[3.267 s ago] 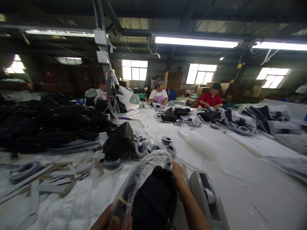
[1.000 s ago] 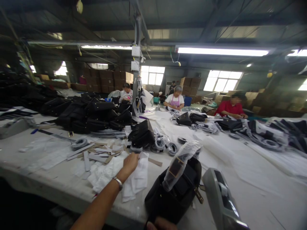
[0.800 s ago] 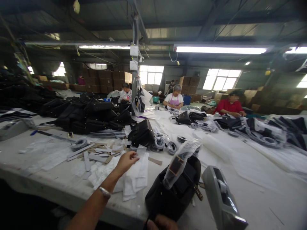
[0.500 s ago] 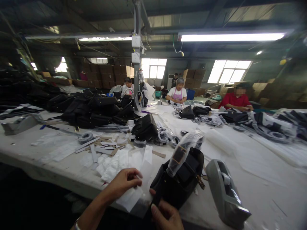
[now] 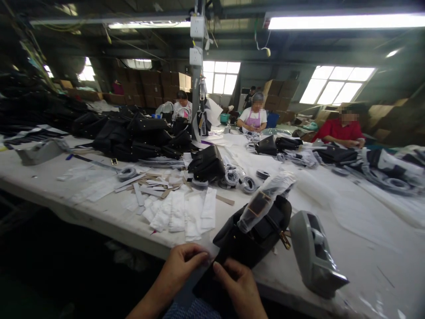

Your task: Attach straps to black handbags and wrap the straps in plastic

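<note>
The right hand (image 5: 237, 285) pinches the edge of a black flap (image 5: 207, 283) between thumb and forefinger, while the left hand (image 5: 182, 270), thumb and forefinger drawn together right beside it, seems to hold a thin clear sheet (image 5: 190, 285) against that flap; the sheet's outline is hard to make out. Just beyond the grip, the black bag (image 5: 245, 246) to which the flap appears to belong leans at the table edge. Judging by what shows, its handle wrap (image 5: 279, 184) is done: clear film sleeves the handle, with a buckle (image 5: 259, 204) visible through it. The flap seems only partway, the sheet held there but not visibly fastened, and the gold clasp (image 5: 284, 240) on the bag's far right side is bare, so covering looks unfinished. To the right of the grip, past the bag, stands a grey tape dispenser (image 5: 308, 261). Ahead and slightly left of the hands lie loose white sheets (image 5: 177, 212), with cardboard strips (image 5: 159, 184) behind them. Farther out from the hands are coiled straps (image 5: 231, 176), another black bag (image 5: 206, 164) and, to the left, a heap of black bags (image 5: 133, 137); none of these is touched by either hand.
</note>
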{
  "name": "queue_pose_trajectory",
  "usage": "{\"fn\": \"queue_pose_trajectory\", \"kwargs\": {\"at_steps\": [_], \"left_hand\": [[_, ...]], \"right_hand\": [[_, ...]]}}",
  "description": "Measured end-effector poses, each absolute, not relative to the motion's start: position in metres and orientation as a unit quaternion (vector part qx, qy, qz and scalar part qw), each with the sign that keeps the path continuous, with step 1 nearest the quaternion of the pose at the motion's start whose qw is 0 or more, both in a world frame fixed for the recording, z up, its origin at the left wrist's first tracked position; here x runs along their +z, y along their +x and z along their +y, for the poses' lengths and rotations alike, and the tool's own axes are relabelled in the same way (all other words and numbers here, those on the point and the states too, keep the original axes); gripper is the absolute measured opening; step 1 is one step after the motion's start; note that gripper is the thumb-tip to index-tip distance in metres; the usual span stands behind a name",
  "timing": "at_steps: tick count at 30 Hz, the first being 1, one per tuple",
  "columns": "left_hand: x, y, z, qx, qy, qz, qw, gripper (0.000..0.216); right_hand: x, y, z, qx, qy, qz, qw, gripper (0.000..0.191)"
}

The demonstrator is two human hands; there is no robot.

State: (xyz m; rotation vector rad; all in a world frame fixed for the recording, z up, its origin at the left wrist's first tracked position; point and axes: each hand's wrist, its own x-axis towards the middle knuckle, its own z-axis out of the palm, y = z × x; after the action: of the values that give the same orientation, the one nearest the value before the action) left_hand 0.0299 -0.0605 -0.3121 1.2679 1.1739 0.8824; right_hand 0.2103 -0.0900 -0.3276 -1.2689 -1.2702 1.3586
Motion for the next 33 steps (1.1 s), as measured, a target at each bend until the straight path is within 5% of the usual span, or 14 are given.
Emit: {"fn": "queue_pose_trajectory", "kwargs": {"at_steps": [7,17,33], "left_hand": [[-0.323,0.006,-0.075,0.373,0.515,0.543,0.548,0.021],[-0.324,-0.005,-0.095,0.385,0.495,0.569,0.533,0.018],[-0.317,0.0,-0.099,0.363,0.498,0.555,0.558,0.017]], "right_hand": [[-0.324,0.217,-0.094,0.543,-0.531,-0.495,0.421,0.044],[-0.331,0.199,-0.095,0.522,-0.535,-0.382,0.544,0.039],[-0.327,0.195,-0.09,0.48,-0.562,-0.424,0.524,0.044]]}}
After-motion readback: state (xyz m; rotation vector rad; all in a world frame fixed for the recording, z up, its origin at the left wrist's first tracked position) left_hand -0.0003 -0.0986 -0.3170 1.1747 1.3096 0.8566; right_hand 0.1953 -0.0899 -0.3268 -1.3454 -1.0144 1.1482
